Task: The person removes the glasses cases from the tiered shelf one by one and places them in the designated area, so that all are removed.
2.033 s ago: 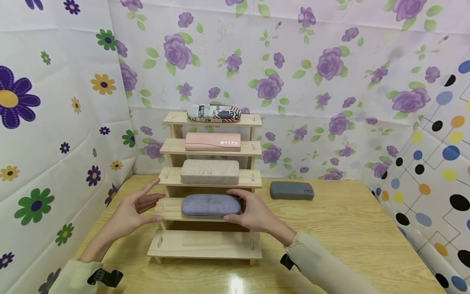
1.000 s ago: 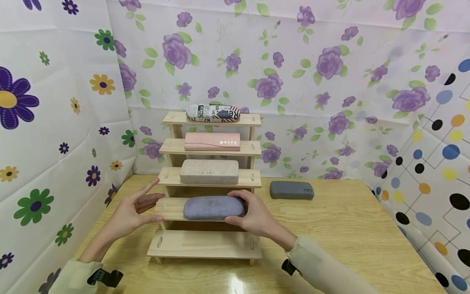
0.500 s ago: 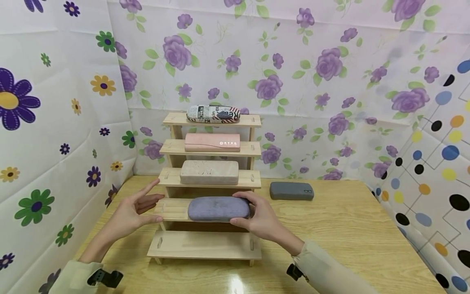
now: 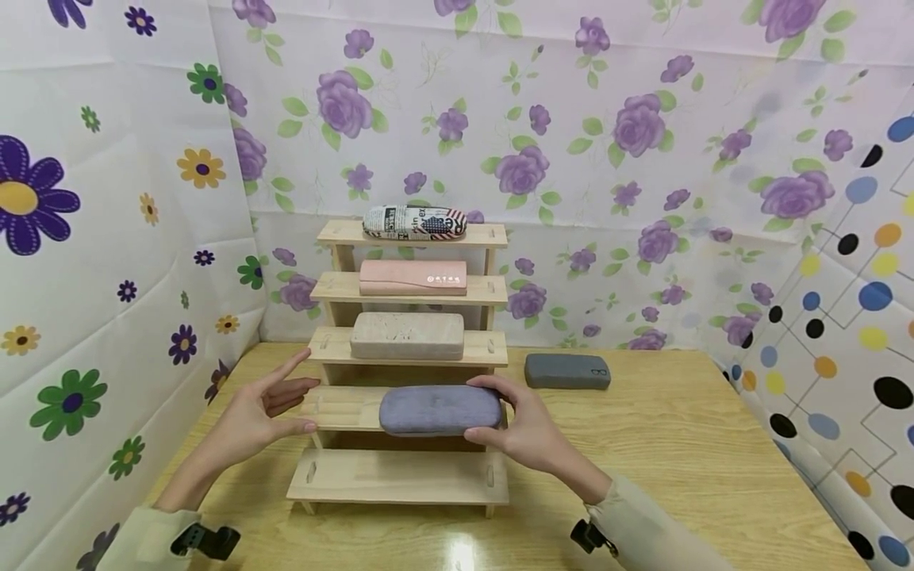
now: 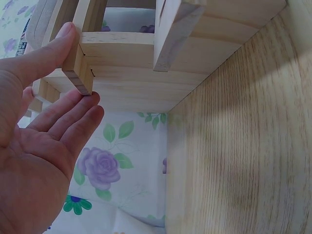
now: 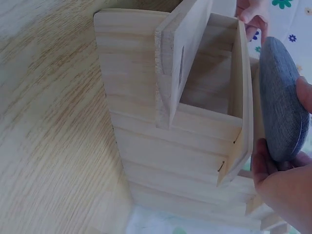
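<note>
In head view, at right of second-lowest shelf [image 4: 347,407], blue case [image 4: 435,410] pinched only at one end by right hand [image 4: 528,432], perhaps liable to tip if held loosely. In left wrist view, left hand [image 5: 39,146] at rack [image 5: 117,52], thumb spread from fingers, with risk of shifting it by a push. In right wrist view, gap under case impossible to judge

Right fingers [image 4: 500,385] partly hide the blue case [image 4: 437,411]; white lettering [image 4: 444,279] on the pink case [image 4: 400,277] seems too small to read.
</note>
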### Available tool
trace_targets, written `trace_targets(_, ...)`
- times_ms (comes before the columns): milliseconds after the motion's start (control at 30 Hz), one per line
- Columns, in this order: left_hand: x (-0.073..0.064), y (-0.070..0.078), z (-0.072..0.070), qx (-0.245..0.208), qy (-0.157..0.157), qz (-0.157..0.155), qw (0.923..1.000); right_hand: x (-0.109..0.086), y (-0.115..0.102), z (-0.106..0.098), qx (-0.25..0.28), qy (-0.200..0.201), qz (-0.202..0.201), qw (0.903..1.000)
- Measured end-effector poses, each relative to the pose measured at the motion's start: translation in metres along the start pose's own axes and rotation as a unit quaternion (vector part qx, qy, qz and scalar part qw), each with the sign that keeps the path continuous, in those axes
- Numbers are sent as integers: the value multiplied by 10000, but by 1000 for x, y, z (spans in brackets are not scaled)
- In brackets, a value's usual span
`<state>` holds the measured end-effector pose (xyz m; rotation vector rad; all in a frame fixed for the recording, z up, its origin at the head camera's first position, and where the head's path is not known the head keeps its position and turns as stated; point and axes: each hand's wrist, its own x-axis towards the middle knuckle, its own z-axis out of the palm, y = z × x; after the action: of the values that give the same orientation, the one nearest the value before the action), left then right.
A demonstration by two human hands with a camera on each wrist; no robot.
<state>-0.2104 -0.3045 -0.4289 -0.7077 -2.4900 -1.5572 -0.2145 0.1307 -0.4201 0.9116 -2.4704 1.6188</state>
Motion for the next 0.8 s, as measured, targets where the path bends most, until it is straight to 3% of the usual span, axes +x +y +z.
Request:
trace_targets(467, 0, 0, 1, 49, 48, 2, 10000, -14, 5, -28, 214, -58, -140, 9997)
trace_targets(800, 1, 1, 1, 99, 35, 7, 9999, -30, 16, -55, 269, -96, 47, 9996)
